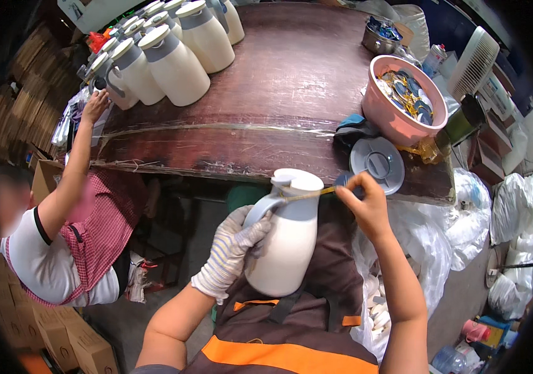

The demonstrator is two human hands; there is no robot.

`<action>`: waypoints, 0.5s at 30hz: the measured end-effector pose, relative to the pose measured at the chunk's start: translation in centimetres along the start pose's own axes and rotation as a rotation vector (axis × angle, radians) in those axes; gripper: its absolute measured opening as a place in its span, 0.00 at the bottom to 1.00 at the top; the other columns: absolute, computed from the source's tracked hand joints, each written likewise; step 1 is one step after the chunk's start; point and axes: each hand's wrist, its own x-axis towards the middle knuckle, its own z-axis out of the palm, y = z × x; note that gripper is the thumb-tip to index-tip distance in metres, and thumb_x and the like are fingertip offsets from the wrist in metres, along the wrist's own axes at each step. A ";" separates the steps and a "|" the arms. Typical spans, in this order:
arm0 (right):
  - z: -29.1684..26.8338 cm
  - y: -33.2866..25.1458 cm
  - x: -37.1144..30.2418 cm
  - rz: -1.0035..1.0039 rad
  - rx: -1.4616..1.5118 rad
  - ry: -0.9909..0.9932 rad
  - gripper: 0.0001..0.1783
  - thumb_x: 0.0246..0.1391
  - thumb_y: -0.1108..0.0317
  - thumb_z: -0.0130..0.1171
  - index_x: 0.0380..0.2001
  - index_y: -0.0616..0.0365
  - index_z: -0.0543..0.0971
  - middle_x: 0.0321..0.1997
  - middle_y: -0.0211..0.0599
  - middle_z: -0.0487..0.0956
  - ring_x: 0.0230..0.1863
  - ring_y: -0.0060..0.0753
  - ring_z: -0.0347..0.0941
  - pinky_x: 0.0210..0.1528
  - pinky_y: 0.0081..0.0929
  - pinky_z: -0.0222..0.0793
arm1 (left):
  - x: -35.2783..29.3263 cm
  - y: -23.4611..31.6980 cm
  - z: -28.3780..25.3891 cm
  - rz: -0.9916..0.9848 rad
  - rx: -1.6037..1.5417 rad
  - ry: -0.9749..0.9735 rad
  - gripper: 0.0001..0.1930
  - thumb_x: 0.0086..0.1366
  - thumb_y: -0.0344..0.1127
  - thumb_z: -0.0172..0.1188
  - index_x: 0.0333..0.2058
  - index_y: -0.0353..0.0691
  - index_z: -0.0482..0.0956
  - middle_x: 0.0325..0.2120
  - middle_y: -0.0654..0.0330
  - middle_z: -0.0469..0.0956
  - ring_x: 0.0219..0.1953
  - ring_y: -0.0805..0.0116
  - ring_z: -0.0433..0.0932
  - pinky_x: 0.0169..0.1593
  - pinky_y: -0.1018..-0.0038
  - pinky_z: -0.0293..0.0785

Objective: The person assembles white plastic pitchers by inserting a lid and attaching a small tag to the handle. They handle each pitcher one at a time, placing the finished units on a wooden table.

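Note:
A cream insulated jug [288, 255] with a grey collar and pale lid leans upright over my lap. My left hand [232, 246], in a striped knit glove, is wrapped round its grey handle and side. A yellow cord [313, 194] runs taut from the top of the handle to my bare right hand [369, 202], which pinches its end between thumb and fingers. Beside those fingertips is a dark blue round piece [344, 179], partly hidden; I cannot tell whether it hangs on the cord. Just behind my right hand lies a grey round dish-like part [394, 163] on the table.
Several similar jugs [176, 71] crowd the table's [266, 93] far left, where a co-worker's hand [96, 105] reaches a handle. A pink basin [391, 118] of round tags with yellow cords stands right, near a metal bowl [379, 43]. Plastic bags [425, 230] sit below right.

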 end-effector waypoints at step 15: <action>5.5 -3.2 -8.3 0.148 0.528 -0.435 0.11 0.54 0.66 0.65 0.34 0.60 0.75 0.34 0.28 0.75 0.39 0.18 0.69 0.45 0.19 0.65 | -0.8 5.1 -2.5 0.066 0.414 0.104 0.23 0.57 0.31 0.68 0.51 0.33 0.76 0.38 0.60 0.80 0.36 0.78 0.76 0.39 0.82 0.74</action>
